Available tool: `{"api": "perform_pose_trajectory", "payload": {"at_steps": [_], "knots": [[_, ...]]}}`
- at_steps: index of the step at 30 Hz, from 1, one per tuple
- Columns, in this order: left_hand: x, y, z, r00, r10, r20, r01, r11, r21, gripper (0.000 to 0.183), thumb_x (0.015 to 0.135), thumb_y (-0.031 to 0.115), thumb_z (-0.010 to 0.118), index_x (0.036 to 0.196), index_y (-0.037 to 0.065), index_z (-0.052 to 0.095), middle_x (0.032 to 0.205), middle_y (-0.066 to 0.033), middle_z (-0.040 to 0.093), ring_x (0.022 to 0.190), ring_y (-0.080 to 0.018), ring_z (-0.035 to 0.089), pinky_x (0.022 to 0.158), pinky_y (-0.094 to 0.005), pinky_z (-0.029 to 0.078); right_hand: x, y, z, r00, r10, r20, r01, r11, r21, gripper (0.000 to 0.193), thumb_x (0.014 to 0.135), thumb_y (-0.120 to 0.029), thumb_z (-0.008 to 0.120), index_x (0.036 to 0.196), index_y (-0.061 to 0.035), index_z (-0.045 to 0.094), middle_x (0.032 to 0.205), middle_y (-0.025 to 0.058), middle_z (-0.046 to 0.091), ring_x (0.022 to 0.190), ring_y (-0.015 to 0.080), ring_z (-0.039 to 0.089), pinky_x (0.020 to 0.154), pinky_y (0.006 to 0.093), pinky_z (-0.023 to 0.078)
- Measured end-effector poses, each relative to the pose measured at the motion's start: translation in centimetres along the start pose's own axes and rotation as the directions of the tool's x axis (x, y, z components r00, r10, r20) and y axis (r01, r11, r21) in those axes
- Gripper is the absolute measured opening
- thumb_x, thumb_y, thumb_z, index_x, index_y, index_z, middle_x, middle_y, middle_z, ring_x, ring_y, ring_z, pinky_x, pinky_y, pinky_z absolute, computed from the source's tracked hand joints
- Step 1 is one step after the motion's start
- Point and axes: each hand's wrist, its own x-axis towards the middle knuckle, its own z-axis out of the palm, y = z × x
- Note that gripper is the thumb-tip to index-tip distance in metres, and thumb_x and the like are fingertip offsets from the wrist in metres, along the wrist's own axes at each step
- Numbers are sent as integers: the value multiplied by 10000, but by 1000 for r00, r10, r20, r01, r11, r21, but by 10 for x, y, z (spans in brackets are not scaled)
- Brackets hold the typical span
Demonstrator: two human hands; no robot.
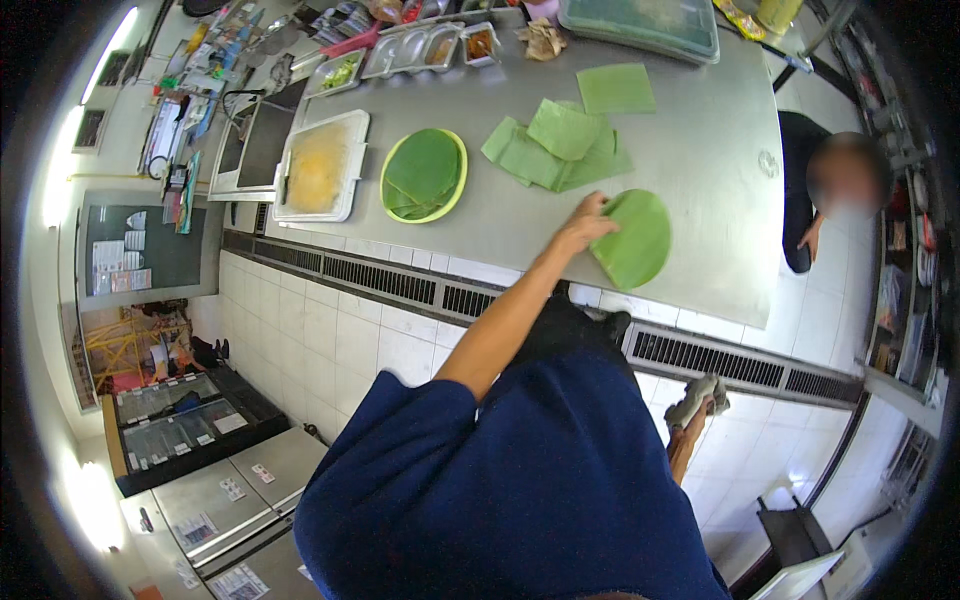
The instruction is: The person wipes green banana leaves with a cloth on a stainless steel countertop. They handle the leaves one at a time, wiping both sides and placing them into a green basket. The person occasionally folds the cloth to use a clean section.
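Note:
My left hand [585, 224] is closed on the left edge of a round-cut banana leaf [640, 240] near the front edge of the steel table. Down by my right side, away from the table, my right hand [712, 402] grips a grey cloth [692, 400]. Beyond the round leaf lies a loose pile of banana leaf pieces [555, 150], and a squarish leaf piece [615, 89] lies farther back. To the left, more cut leaves [428, 168] are stacked on a yellow-green plate [461, 186].
A white cutting board [355, 150] with a yellow-stained middle sits on the steel table [710, 180] at left. Along the back are metal trays [412, 52] and a lidded plastic box [645, 28]. Another person [805, 170] is beyond the table's right end.

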Motion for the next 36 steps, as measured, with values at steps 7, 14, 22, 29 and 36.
{"api": "perform_pose_trajectory", "payload": {"at_steps": [7, 14, 22, 29, 36], "knots": [[-46, 20, -273, 960, -148, -238, 91, 968, -232, 918, 669, 181, 907, 1434, -50, 455, 1440, -194, 513, 1285, -288, 515, 1058, -400, 451, 93, 13, -80, 964, 29, 263, -63, 991, 121, 494, 949, -624, 572, 1107, -163, 652, 871, -16, 640, 622, 139, 582, 493, 314, 467], [-70, 71, -385, 763, 489, -423, 114, 542, 833, 519, 805, 228, 762, 1268, 44, 618, 981, -210, 719, 925, -407, 691, 808, -474, 552, 59, -16, -8, 992, -124, -32, 126, 990, 68, 494, 973, -593, 562, 1148, -137, 638, 888, 3, 637, 711, 160, 609, 587, 326, 513], [-32, 7, -288, 848, 524, -74, -189, 432, 882, 677, 767, 420, 805, 1341, 124, 599, 1425, -165, 537, 1308, -372, 503, 1044, -528, 424, -7, 57, 68, 992, -121, -30, 124, 984, 131, 517, 980, -559, 574, 1212, -101, 634, 956, 29, 656, 795, 165, 638, 615, 349, 547], [45, 6, -149, 878, 417, 235, -396, 358, 846, 830, 778, 591, 732, 1445, 140, 527, 1555, -201, 391, 1444, -407, 319, 1135, -624, 272, -70, 155, 103, 975, -88, -203, 133, 966, 222, 456, 1004, -468, 584, 1250, -85, 611, 1027, 44, 680, 892, 180, 657, 749, 361, 556], [140, 14, -214, 910, 325, 257, -397, 506, 766, 527, 955, 448, 610, 1327, 77, 575, 1321, -202, 585, 1278, -366, 510, 1005, -507, 440, -119, 200, 107, 930, -49, -364, 185, 918, 350, 459, 979, -494, 619, 1177, -80, 642, 942, 36, 666, 807, 179, 641, 673, 339, 540]]}}
